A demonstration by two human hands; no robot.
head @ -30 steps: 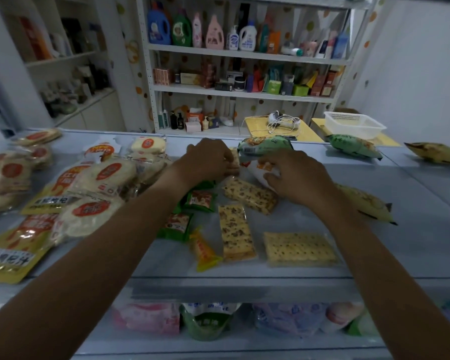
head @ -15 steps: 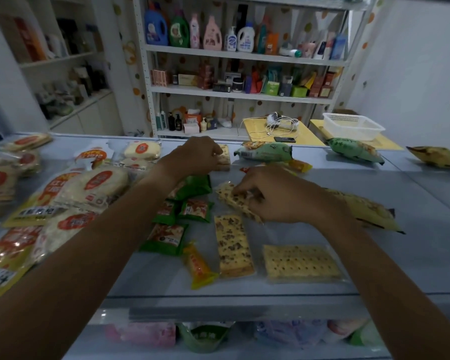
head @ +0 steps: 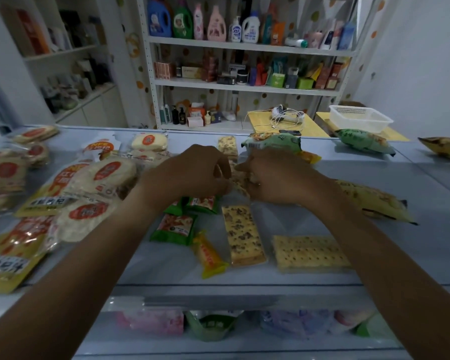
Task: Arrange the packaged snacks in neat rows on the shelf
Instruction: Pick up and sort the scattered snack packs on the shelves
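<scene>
Together, a speckled cracker packet [head: 238,181] is pinched by the left hand [head: 195,172] and right hand [head: 276,178], just beyond another speckled packet [head: 242,235].

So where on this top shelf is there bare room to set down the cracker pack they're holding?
Most open: the right stretch of the shelf, beyond the long yellow bag. A smaller bare patch lies between that bag and the plain cracker pack. The left side is crowded with overlapping rice cake bags. Both hands, left hand and right hand, pinch the fruit cracker pack.
</scene>
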